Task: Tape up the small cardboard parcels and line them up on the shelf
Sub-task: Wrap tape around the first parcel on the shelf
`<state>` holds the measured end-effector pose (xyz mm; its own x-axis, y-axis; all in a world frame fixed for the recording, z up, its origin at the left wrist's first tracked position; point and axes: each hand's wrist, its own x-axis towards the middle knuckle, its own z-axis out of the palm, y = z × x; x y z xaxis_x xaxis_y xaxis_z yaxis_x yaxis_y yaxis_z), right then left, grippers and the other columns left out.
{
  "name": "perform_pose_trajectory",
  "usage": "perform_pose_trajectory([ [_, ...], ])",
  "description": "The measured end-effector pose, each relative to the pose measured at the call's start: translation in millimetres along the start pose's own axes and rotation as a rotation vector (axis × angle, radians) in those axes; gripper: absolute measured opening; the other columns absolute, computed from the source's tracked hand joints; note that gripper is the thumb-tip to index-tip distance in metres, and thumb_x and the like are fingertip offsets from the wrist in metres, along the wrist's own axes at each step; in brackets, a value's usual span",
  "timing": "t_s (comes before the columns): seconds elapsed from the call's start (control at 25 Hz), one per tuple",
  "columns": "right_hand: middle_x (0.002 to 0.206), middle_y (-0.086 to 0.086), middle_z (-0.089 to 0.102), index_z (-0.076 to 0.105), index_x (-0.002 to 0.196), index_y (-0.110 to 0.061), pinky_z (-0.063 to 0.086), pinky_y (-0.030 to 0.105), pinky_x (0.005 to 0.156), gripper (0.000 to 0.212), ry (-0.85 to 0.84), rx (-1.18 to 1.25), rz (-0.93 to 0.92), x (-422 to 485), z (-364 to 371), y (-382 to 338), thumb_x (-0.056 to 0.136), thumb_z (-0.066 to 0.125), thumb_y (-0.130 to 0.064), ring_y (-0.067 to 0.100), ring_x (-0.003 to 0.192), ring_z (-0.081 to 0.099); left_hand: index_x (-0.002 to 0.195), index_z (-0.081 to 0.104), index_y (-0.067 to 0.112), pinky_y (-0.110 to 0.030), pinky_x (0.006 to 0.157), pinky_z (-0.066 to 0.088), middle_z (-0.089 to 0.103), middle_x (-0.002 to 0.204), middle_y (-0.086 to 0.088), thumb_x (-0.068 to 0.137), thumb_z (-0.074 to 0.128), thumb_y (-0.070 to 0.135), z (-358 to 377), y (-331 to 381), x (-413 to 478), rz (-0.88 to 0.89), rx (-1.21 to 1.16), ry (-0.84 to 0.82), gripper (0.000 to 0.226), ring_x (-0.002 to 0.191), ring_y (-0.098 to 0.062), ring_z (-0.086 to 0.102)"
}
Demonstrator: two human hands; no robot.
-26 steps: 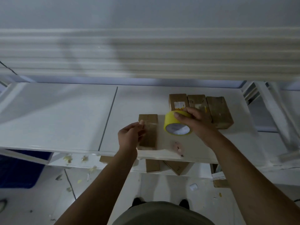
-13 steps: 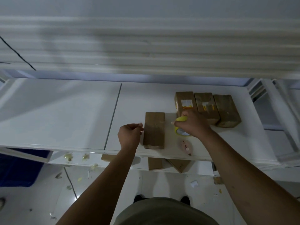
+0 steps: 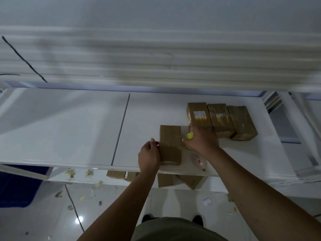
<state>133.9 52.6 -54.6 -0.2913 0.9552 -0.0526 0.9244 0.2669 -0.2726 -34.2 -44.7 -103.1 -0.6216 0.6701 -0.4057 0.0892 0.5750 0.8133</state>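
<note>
Landmark: the parcel (image 3: 170, 144) lying flat near the front edge of the white shelf (image 3: 69, 129).

Far left of the parcel, the shelf is bare white board; a thin seam (image 3: 120, 129) splits it into two panels. A dark cable (image 3: 24, 60) crosses the wall up left of the parcel.

Your left hand (image 3: 149, 154) sits against the parcel's left side, fingers curled, thumb and forefinger pressed together at its top-left edge, probably pinning the tape end so the strip stays tight.

The parcel itself: plain brown, long axis pointing away from you, a glossy clear-tape band seems to run across it; blurred, hard to confirm.

Just right of the parcel, your right hand (image 3: 202, 141) is closed around the yellow tape roll (image 3: 189, 136), mostly hidden under the fingers, low at the parcel's right edge, likely pulling tape down that side.

Right and behind the parcel, three finished parcels (image 3: 220, 119) stand side by side, touching, in a row. Front right of the parcel lies a small pinkish object (image 3: 199, 160); can't tell what it is.

Below the parcel, on a lower shelf, more boxes (image 3: 165, 180) wait. The floor (image 3: 52, 214) is littered with scraps; a blue bin (image 3: 17, 186) sits at lower left.
</note>
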Motion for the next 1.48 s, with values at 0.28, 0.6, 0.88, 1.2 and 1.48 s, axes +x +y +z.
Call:
perform_pose_trajectory([
  [0.28, 0.075, -0.012, 0.055, 0.056, 0.085, -0.029, 0.033, 0.026, 0.054, 0.033, -0.074, 0.258, 0.027, 0, -13, 5, 0.088, 0.072, -0.058, 0.015, 0.074, 0.06, 0.138, 0.061, 0.011, -0.05, 0.081, 0.066, 0.075, 0.114, -0.019, 0.096, 0.077, 0.029, -9, 20, -6, -0.139, -0.534, -0.186, 0.049, 0.1, -0.032, 0.075],
  [0.6, 0.063, -0.013, 0.044, 0.058, 0.07, -0.014, 0.037, 0.033, 0.066, 0.071, -0.209, 0.732, -0.096, 1, -68, 2, 0.073, 0.068, -0.084, 0.003, 0.062, 0.05, 0.144, 0.061, 0.006, -0.042, 0.078, 0.062, 0.072, 0.122, -0.021, 0.109, 0.051, 0.039, -63, 44, -10, -0.146, -0.981, -0.47, 0.05, 0.102, -0.03, 0.072],
  [0.88, 0.052, -0.012, 0.044, 0.059, 0.063, -0.025, 0.033, 0.011, 0.048, 0.055, -0.279, 0.646, -0.066, -2, -60, -16, 0.074, 0.073, -0.077, -0.004, 0.047, 0.049, 0.135, 0.068, 0.008, -0.045, 0.092, 0.059, 0.073, 0.126, -0.023, 0.111, 0.04, 0.046, -67, 45, -26, -0.123, -0.705, -0.582, 0.053, 0.122, -0.044, 0.066],
  [1.2, 0.071, -0.001, 0.062, 0.064, 0.081, -0.014, 0.039, 0.031, 0.062, 0.061, -0.14, 0.485, -0.123, -10, -65, -45, 0.075, 0.064, -0.074, 0.019, 0.074, 0.065, 0.135, 0.063, 0.021, -0.048, 0.097, 0.063, 0.078, 0.121, -0.006, 0.077, 0.076, 0.06, -87, 64, -29, 0.02, -0.275, -0.563, 0.072, 0.111, -0.026, 0.076],
  [1.48, 0.094, -0.003, 0.059, 0.056, 0.108, -0.029, 0.045, 0.031, 0.078, 0.014, -0.108, 0.816, -0.203, -19, -52, -40, 0.098, 0.066, -0.028, 0.014, 0.092, 0.06, 0.128, 0.065, 0.018, -0.057, 0.085, 0.065, 0.077, 0.117, -0.011, 0.079, 0.085, 0.043, -77, 61, -28, 0.064, -0.446, -0.268, 0.059, 0.103, -0.029, 0.078],
])
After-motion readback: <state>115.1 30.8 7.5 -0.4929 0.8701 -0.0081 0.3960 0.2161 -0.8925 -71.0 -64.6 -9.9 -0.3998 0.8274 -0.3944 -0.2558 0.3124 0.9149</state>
